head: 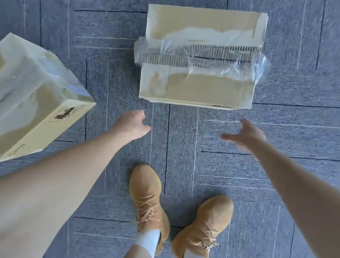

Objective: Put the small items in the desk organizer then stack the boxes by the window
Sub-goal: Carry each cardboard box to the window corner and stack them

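While two bare arms reach down over grey carpet tiles (262, 206), a flat cardboard box (196, 89) lies straight ahead on the floor, its brown top scarred with pale patches where paper has torn away. Crumpled clear tape (246, 67) runs along the seam between its flaps, which stand slightly apart and show fluted corrugated edges. A second cardboard box (27, 101) sits to the left, turned at an angle and well apart from the first; its top is likewise torn and pale, and dark printing marks its cream side. The left hand (133, 124) and right hand (243, 136) hover just short of the near edge of the central box, touching nothing, fingers spread and relaxed and holding nothing; motion blur softens the fingertips. Tan suede lace-up shoes (148, 201) with white socks stand on the ribbed carpet below the hands. Bare carpet surrounds the central box on every visible side and separates the two boxes.
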